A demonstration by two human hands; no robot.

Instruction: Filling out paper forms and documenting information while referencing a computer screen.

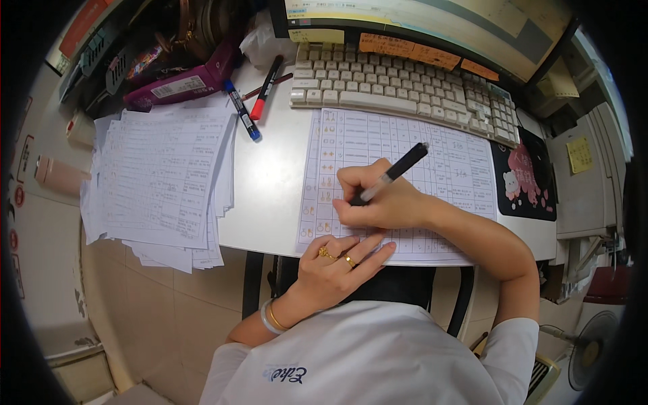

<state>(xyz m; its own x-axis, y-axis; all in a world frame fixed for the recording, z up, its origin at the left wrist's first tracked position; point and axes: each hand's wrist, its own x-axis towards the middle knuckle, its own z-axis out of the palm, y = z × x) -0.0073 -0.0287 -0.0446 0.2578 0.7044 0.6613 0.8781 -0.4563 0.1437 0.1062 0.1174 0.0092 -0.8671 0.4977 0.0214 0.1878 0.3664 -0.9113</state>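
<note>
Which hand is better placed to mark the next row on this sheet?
The right hand: it already grips the black pen with its tip on the printed sheet. The left hand lies flat on the sheet's lower edge, steadying it.

A bare strip of white worktop (270, 182) runs between the stack of papers (162, 182) on the left and the printed sheet (432, 152) on the right, wide enough for a hand to pass from the near edge toward the back. At the far end of that strip lie a blue-capped marker (241, 111) and a red-capped marker (266, 88), narrowing the way. The keyboard (405, 91) closes off the back behind the sheet. On the right, the mouse pad (526, 179) lies flat and uncovered.
</note>
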